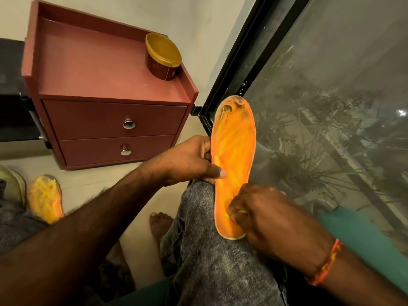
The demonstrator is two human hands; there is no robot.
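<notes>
1. The left hand [189, 161] reaches across, thumb and fingers gripping the orange insole [234, 149] at mid-length.
2. The right hand [260, 215], curled at the insole's heel, pinches a small yellow object [242, 211]; the insole stands upright on the knee [198, 217].

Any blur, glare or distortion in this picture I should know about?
Head view: warm, dim light; the orange foam insole in the left hand is sharp; the second orange insole at the left edge is smeared; wide-angle bends the maroon two-drawer cabinet; the dusty window glass is hazy; the small yellow object pinched by the right hand is too small to identify.
</notes>
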